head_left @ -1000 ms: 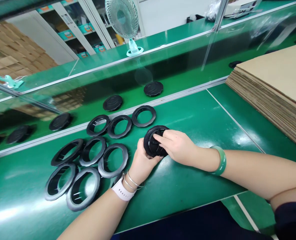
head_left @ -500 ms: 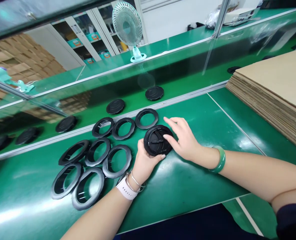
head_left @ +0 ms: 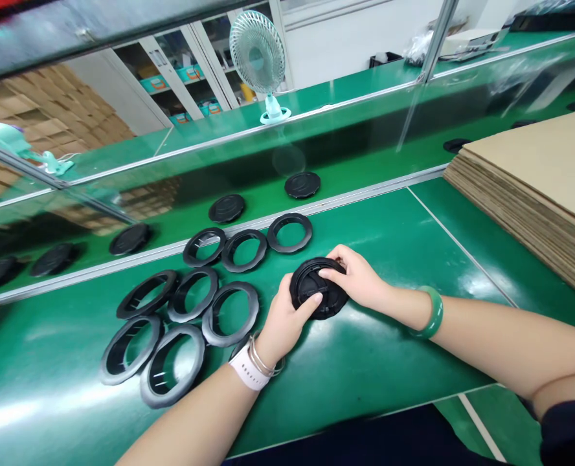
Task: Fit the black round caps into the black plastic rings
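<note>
A round black plastic disc [head_left: 316, 291] lies low over the green bench top [head_left: 389, 349], held from both sides. My left hand [head_left: 285, 320] grips its near left edge, thumb on top. My right hand [head_left: 358, 278] closes on its far right rim. To the left of the hands lie several black plastic rings [head_left: 232, 312], some overlapping, in two loose rows.
Several closed black discs [head_left: 302, 184] sit on the green conveyor belt [head_left: 365, 162] behind a metal rail. A tall stack of flat cardboard sheets [head_left: 540, 188] fills the right side. A small fan [head_left: 261, 58] stands on the far shelf.
My right hand, open and lifted off the disc half a second ago, has come back down and closed on its far rim. The left hand kept hold throughout.
</note>
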A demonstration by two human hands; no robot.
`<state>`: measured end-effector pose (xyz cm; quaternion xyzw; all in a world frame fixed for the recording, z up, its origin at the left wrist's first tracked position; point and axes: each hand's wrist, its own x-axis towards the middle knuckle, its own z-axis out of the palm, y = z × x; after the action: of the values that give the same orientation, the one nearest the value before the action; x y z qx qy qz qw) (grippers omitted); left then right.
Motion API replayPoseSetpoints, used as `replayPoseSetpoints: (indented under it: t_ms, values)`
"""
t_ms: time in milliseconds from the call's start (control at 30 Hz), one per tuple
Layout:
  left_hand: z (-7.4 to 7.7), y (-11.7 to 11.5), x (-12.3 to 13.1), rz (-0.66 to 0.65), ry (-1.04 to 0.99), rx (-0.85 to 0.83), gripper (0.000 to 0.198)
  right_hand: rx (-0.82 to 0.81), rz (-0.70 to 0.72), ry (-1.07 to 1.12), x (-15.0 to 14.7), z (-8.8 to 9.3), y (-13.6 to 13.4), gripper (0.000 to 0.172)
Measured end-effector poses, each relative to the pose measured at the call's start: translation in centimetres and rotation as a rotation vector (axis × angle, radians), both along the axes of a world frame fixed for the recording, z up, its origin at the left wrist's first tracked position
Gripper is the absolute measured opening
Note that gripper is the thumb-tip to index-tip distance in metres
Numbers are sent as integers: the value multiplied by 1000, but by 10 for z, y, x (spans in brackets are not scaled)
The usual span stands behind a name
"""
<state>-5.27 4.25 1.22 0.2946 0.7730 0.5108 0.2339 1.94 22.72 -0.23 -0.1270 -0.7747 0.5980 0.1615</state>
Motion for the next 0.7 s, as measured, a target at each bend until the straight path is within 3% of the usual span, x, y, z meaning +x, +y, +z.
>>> replayPoseSetpoints:
  t_ms: [167,400,600,700]
  values:
    - [0,1,1,9,28,-21,41,-51,28,9,-2,2,1,26]
    - [0,1,2,17,3,-27,37,30,-42,-51,-2,0,1,21]
    - [-1,-1,1,22,-51,3,37,-129,360,-44,0,10,13,43]
    - [-1,-2,0,17,-65,6,37,-115,391,-42,1,14,16,46]
